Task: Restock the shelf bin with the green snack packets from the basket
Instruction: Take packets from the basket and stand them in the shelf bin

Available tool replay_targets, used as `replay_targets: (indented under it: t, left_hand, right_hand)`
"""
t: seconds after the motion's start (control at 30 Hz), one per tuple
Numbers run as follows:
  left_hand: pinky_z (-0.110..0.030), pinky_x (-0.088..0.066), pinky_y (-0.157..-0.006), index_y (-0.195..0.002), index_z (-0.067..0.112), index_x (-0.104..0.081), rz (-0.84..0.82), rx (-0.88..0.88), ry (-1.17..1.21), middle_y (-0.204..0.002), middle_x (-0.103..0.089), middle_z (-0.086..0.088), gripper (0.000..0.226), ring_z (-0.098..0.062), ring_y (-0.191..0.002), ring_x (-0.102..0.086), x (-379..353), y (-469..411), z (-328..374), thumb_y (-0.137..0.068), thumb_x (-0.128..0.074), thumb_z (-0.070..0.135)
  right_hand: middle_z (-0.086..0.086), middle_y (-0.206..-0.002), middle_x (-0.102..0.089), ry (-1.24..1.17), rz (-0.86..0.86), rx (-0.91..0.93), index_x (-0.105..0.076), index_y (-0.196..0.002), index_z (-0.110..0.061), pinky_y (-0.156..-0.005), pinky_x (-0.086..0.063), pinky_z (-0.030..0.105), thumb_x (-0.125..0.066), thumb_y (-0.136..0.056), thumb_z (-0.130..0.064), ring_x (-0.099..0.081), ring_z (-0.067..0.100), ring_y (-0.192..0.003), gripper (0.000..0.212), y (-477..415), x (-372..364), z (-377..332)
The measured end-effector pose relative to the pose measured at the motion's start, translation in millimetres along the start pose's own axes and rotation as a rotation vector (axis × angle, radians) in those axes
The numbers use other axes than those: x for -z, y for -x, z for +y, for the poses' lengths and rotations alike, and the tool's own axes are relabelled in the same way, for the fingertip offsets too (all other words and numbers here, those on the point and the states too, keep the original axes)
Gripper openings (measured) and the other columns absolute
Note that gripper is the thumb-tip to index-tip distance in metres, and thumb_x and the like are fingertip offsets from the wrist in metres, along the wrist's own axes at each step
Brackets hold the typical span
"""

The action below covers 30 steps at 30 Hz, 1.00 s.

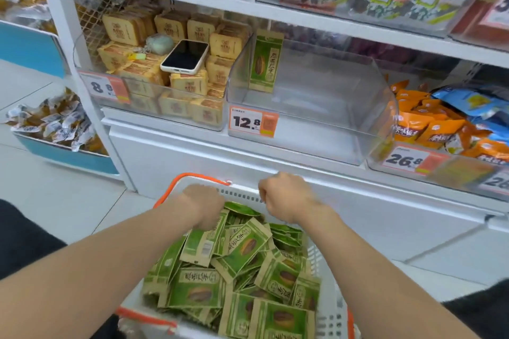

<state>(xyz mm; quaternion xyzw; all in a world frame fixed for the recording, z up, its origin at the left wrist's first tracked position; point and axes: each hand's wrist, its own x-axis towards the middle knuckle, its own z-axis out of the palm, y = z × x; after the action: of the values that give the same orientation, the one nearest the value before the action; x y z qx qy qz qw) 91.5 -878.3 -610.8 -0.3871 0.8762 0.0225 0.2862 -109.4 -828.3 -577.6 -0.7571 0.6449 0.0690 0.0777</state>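
Left grip (202, 205) pinches a green packet (202, 246); right grip (286, 197) curled, hold unclear.
A loose pinch could drop it before the shelf bin (316, 85).

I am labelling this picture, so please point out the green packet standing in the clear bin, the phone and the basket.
green packet (265, 61): head view, middle of its front.
phone (185, 55): head view, middle of its dark screen.
basket (242, 193): head view, its white slotted far wall.

Floor (63, 209): pale glossy tiles
Shelving (275, 15): white metal, tiered
Side unit (30, 48): blue front
Light: bright, even
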Motion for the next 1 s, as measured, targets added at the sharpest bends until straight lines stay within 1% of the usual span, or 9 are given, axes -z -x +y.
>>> replay_targets:
  t: [0.13,0.23,0.4,0.53,0.63,0.73,0.83,0.93,1.0]
  left_hand:
    - [-0.049,-0.049,-0.109,-0.161,0.023,-0.03,-0.148,0.039,0.228,-0.161,-0.042,-0.011,0.068,-0.035,-0.138,-0.053,-55,-2,15,-0.103,-0.057,0.045]
    - [-0.054,-0.047,-0.113,-0.164,0.028,-0.015,-0.175,0.092,0.313,-0.171,-0.014,-0.014,0.099,-0.042,-0.142,-0.05,-79,-6,23,-0.09,-0.068,0.068]
    - [-0.053,-0.051,-0.108,-0.16,0.041,-0.017,-0.063,0.019,0.287,-0.169,-0.013,-0.011,0.096,-0.044,-0.139,-0.047,-87,-5,34,-0.088,-0.08,0.045]
    - [-0.045,-0.054,-0.105,-0.166,0.039,-0.001,-0.089,0.007,0.456,-0.167,-0.005,-0.007,0.136,-0.036,-0.132,-0.054,-72,-10,33,-0.07,-0.096,0.03]
    - [-0.041,-0.049,-0.111,-0.157,0.015,-0.032,-0.131,0.016,0.452,-0.156,-0.038,-0.012,0.114,-0.029,-0.134,-0.05,-60,-11,25,-0.067,-0.098,0.035]
    - [-0.037,-0.05,-0.105,-0.151,0.021,-0.039,-0.133,0.009,0.53,-0.145,-0.051,-0.002,0.099,-0.023,-0.127,-0.053,-46,-9,12,-0.069,-0.095,0.023]
    - [-0.021,-0.051,-0.072,-0.145,0.03,-0.041,-0.109,-0.025,0.749,-0.132,-0.055,0.002,0.091,-0.016,-0.103,-0.06,-30,-6,-2,-0.072,-0.088,0.001]
    - [-0.027,-0.053,-0.059,-0.136,0.029,-0.052,-0.098,-0.055,0.926,-0.115,-0.065,-0.004,0.079,-0.017,-0.082,-0.066,-21,-5,-9,-0.071,-0.082,-0.006]
    - [-0.032,-0.054,-0.058,-0.131,0.031,-0.059,-0.076,-0.073,1.049,-0.11,-0.07,-0.009,0.078,-0.022,-0.082,-0.068,-18,-4,-10,-0.068,-0.08,-0.009]
  right_hand:
    - [0.008,-0.111,-0.067,-0.102,-0.248,-0.107,-0.069,-0.111,-0.016,-0.078,-0.05,0.036,-0.051,-0.092,-0.005,-0.064,0.029,-0.099,0.028,18,-67,2]
    - [0.007,-0.116,-0.066,-0.162,-0.39,-0.15,-0.067,-0.118,-0.015,-0.081,-0.052,0.035,-0.054,-0.096,-0.008,-0.064,0.027,-0.101,0.027,28,-101,-1]
    - [0.005,-0.105,-0.063,-0.174,-0.397,-0.132,-0.066,-0.104,-0.012,-0.081,-0.057,0.038,-0.055,-0.094,-0.009,-0.065,0.026,-0.094,0.015,25,-114,-9]
    - [0.006,-0.103,-0.065,-0.221,-0.309,-0.137,-0.066,-0.101,-0.014,-0.075,-0.052,0.034,-0.057,-0.095,-0.012,-0.063,0.024,-0.09,0.011,15,-104,-15]
    - [0.005,-0.11,-0.06,-0.271,-0.225,-0.157,-0.058,-0.114,-0.016,-0.081,-0.053,0.037,-0.059,-0.092,-0.009,-0.061,0.025,-0.099,0.023,11,-103,-12]
    - [0.004,-0.128,-0.052,-0.474,-0.246,-0.151,-0.045,-0.141,-0.023,-0.097,-0.052,0.039,-0.075,-0.082,-0.016,-0.054,0.026,-0.116,0.066,12,-107,-6]
    - [0.001,-0.143,-0.049,-0.61,-0.269,-0.116,-0.034,-0.155,-0.031,-0.106,-0.048,0.038,-0.087,-0.073,-0.03,-0.05,0.023,-0.13,0.098,14,-109,-9]
    - [-0.003,-0.15,-0.047,-0.681,-0.231,-0.102,-0.035,-0.155,-0.034,-0.11,-0.043,0.038,-0.094,-0.066,-0.044,-0.047,0.02,-0.135,0.107,15,-110,-12]
    - [-0.005,-0.144,-0.051,-0.754,-0.208,-0.132,-0.039,-0.147,-0.034,-0.101,-0.047,0.034,-0.095,-0.066,-0.046,-0.051,0.019,-0.131,0.1,15,-106,-12]
